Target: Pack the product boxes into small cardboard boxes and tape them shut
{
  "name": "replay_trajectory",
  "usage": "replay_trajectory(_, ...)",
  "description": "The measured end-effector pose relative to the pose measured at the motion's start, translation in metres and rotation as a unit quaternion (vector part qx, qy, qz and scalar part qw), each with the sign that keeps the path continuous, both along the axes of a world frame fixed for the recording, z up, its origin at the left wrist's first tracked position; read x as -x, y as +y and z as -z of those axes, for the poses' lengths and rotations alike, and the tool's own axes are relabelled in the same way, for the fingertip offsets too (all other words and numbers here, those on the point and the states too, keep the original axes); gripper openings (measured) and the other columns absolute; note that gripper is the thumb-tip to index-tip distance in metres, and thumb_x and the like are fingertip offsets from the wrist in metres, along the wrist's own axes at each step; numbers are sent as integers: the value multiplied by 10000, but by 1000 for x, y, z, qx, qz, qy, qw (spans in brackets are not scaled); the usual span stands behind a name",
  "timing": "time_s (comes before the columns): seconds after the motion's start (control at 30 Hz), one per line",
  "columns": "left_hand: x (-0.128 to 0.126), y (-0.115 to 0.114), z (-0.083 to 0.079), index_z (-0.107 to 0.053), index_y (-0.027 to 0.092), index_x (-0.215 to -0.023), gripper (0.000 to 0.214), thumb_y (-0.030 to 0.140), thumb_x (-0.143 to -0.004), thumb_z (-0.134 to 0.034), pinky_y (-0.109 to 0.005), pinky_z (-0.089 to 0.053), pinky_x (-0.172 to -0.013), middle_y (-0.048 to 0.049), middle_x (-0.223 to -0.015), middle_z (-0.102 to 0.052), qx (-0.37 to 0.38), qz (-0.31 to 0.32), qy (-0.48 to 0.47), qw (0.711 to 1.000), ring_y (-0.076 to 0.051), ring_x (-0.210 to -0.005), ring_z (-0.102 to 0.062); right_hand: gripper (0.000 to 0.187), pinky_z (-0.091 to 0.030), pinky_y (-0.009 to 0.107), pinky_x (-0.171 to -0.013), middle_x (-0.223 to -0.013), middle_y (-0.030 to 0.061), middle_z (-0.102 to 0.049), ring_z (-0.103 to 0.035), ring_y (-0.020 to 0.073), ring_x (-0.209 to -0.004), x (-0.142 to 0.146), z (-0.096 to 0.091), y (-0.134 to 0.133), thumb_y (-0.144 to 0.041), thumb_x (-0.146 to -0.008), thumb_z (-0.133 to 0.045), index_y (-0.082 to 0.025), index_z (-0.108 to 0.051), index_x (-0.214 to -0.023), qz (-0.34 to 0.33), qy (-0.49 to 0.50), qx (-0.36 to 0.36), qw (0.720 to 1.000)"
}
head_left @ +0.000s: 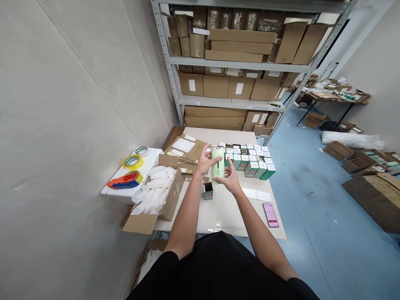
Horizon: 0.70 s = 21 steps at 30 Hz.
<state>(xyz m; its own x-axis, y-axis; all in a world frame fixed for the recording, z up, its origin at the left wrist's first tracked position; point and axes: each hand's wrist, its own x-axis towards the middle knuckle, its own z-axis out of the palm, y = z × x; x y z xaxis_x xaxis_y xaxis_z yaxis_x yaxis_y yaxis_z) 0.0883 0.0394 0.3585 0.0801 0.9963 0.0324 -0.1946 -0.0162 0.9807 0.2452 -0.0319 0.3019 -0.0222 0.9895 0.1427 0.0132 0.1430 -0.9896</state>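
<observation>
I hold a pale green bottle (218, 164) upright above the white table (225, 212). My left hand (204, 161) grips its left side near the top. My right hand (229, 177) wraps its lower right side. Just below the bottle, an open small green carton (208, 191) stands on the table. Behind the bottle, several green-and-white cartons (253, 160) stand in rows.
A cardboard box of white packing material (156, 193) sits at the left. Tape rolls (133, 161) and a tape dispenser (125, 180) lie on a white side surface. A phone (270, 214) lies at the right edge. Flat cardboard (187, 150) is stacked behind; shelves of boxes (231, 87) stand beyond.
</observation>
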Motion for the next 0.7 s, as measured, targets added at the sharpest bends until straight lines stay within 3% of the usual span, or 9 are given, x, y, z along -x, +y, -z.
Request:
replay_trajectory(0.1,-3,-1,-2,-371,200,-1586,1170,304,-601,-993,-370,-592,-893,-80,-1054,-732,15,-27,5,1000,-219,-939,-721,1292,-551,463,-995,-1238,67,-664,-677,256,-1096,-2,1,1,-377,-694,-895,-364,-54,-1674,-42,28,5,999)
replay_trajectory(0.17,-4,-2,-4,-343,200,-1598,1153,324,-642,-975,-386,-587,-918,-86,-1065,-743,20,-6,-12,1000,-225,-958,-722,1239,-560,463,-979,-1286,74,-653,-681,258,-1107,-4,3,3,-383,-727,-865,-380,-61,-1670,-69,52,16,996)
replay_trajectory(0.33,-6,-2,-4,-329,256,-1609,1213,322,-600,-998,-363,-583,-940,-133,-1295,-677,2,12,18,1000,-230,-1065,-703,1298,-590,437,-867,-1163,62,-667,-686,235,-924,-2,6,5,-370,-662,-910,-354,-97,-1672,-3,27,14,1000)
replay_trajectory(0.43,-6,1,-4,-355,243,-1602,1252,295,-543,-1020,-368,-586,-929,-112,-1194,-714,4,-13,54,998,-234,-1008,-717,1345,-573,453,-923,-1170,62,-658,-677,239,-961,0,6,5,-368,-638,-930,-346,-74,-1675,9,10,7,1000)
replay_trajectory(0.53,-5,2,-5,-308,219,-1622,1259,303,-576,-1004,-391,-582,-934,-84,-1072,-747,10,-3,30,1000,-233,-962,-725,1290,-551,461,-976,-1212,69,-655,-675,250,-1053,0,6,4,-393,-701,-886,-350,-39,-1673,-36,34,11,999)
replay_trajectory(0.6,-4,1,-5,-259,228,-1639,1261,325,-613,-987,-397,-579,-941,-93,-1107,-743,8,18,8,1000,-235,-997,-720,1259,-567,454,-938,-1195,67,-661,-679,254,-1042,1,6,3,-414,-727,-862,-352,-32,-1671,-46,45,18,998)
replay_trajectory(0.7,-3,3,-4,-255,256,-1643,1291,331,-590,-999,-385,-576,-947,-120,-1233,-698,-2,20,26,999,-242,-1071,-698,1307,-584,445,-885,-1156,63,-660,-677,258,-989,2,5,2,-419,-679,-900,-341,-55,-1672,3,20,16,1000)
